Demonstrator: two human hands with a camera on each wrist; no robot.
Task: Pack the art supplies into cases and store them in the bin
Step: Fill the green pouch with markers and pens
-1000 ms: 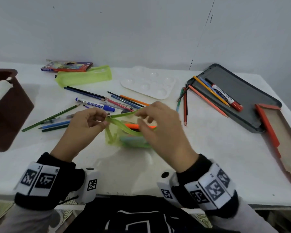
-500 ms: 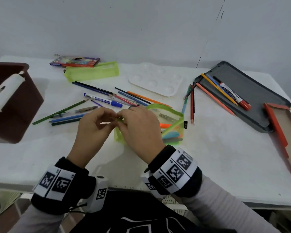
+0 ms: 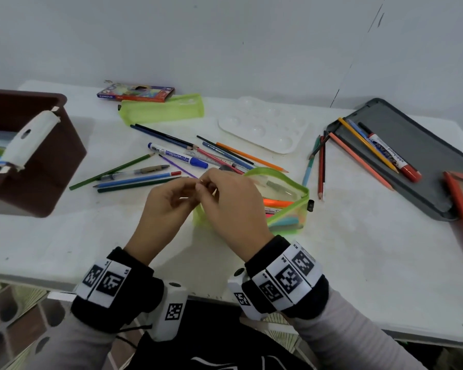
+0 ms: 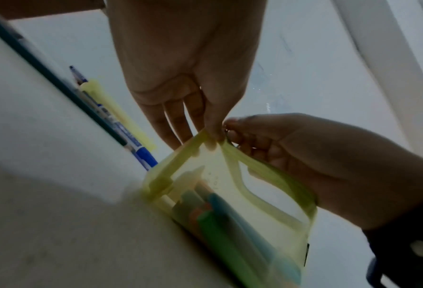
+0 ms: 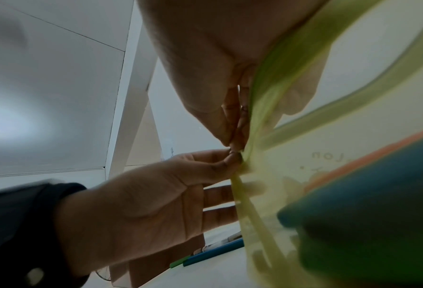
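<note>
Pinching with both hands at the left end of the green zip case (image 3: 286,198), mid-table near the front edge. Left hand (image 3: 169,204): thumb and forefinger pinch the case's end corner, the other three fingers straight and spread (left wrist view). Right hand (image 3: 233,206): fingertips closed on the zipper edge right beside the left pinch; whether it holds the slider I cannot tell. Zip mouth gapes open toward the right; inside are an orange marker, a teal one and others, count unclear.

Counts:
- 2 green cases: this one, plus a second green case (image 3: 162,112) lying flat at the back
- 1 brown bin (image 3: 51,166) at the table's left edge, white handle across it
- 1 coloured pencil box (image 3: 137,94) behind the second case
- 1 white palette (image 3: 263,129)
- 1 grey tray (image 3: 422,161) far right, holding 3 pencils and 1 red-capped marker (image 3: 393,158)
- loose pencils and pens fanned behind the hands; 1 blue-capped marker (image 3: 178,155) among them

Bare tabletop (image 3: 358,249) in front of and right of the case, up to the tray.
</note>
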